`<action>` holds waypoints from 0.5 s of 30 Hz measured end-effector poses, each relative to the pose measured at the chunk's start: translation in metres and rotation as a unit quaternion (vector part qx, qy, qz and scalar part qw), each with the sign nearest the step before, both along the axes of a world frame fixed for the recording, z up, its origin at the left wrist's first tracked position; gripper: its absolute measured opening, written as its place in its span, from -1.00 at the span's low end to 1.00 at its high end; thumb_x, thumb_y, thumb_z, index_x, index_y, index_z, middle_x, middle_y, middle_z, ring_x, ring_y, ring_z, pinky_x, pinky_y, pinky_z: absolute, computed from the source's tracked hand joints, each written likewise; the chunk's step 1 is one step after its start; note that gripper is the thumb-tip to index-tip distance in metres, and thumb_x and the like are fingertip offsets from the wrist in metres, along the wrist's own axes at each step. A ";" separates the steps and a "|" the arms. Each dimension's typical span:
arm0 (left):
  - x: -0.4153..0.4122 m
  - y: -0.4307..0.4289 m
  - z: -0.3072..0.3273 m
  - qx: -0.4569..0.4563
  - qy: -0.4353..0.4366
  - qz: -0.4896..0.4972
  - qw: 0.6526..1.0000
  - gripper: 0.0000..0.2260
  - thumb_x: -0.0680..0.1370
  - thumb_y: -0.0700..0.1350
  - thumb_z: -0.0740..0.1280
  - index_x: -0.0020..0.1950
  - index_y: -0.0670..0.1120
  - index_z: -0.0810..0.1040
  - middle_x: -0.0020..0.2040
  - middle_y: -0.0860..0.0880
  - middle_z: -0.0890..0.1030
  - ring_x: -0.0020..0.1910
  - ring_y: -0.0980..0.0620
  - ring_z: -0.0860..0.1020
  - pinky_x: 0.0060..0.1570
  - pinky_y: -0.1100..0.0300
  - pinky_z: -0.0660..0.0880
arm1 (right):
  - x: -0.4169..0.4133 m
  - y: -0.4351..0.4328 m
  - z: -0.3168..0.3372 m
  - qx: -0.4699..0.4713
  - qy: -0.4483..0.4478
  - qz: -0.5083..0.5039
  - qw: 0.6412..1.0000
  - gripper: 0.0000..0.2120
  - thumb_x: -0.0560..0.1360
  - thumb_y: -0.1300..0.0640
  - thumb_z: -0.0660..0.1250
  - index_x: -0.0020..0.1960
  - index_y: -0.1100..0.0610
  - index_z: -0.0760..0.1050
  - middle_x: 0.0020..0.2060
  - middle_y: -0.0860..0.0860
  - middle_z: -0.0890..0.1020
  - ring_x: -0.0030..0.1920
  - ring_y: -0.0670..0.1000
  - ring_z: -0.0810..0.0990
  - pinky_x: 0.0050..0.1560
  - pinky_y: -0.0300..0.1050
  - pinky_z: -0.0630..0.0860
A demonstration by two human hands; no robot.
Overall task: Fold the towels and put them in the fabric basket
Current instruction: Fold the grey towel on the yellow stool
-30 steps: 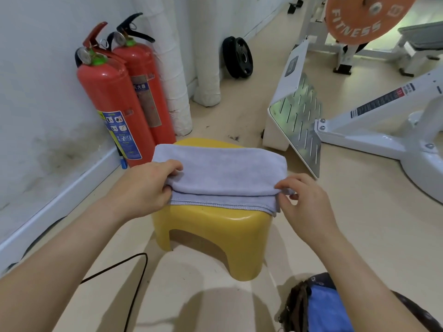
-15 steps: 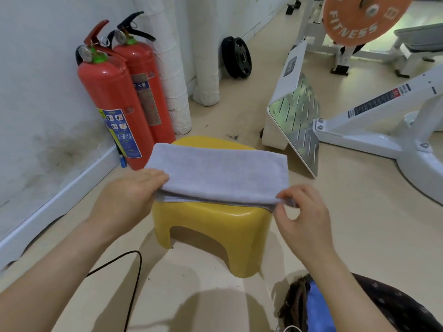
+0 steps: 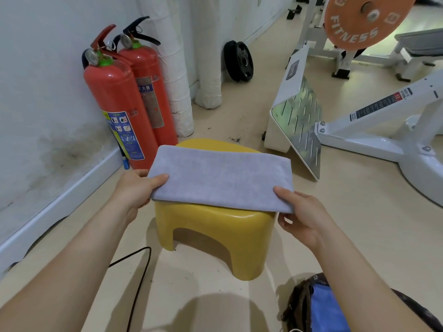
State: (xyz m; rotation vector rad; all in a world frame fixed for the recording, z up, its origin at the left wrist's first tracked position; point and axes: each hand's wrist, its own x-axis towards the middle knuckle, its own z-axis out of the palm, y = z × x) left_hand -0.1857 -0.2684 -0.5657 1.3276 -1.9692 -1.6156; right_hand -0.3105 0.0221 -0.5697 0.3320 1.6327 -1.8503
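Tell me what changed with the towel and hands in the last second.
The lower hem no longer shows; the near edge of the grey towel looks even. The left hand and right hand hold its near corners, thumbs on top. The towel stays on the yellow stool.

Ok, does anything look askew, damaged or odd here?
Nothing in the task itself: the grey towel sits flat and even over the yellow stool, the left hand and right hand pinching its near corners. Only the wall shows dark damp-like stains low down.
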 end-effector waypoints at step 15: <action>-0.014 0.019 0.023 0.024 0.111 0.056 0.992 -0.65 0.40 -0.20 0.42 0.10 0.11 0.46 0.10 -0.05 0.53 0.06 -0.08 0.55 0.00 -0.02 0.54 | -0.020 -0.016 0.038 0.100 0.116 0.136 0.979 -0.70 0.45 0.31 0.36 0.17 0.21 0.48 -0.16 0.05 0.60 -0.28 0.00 0.53 -0.41 -0.19 0.41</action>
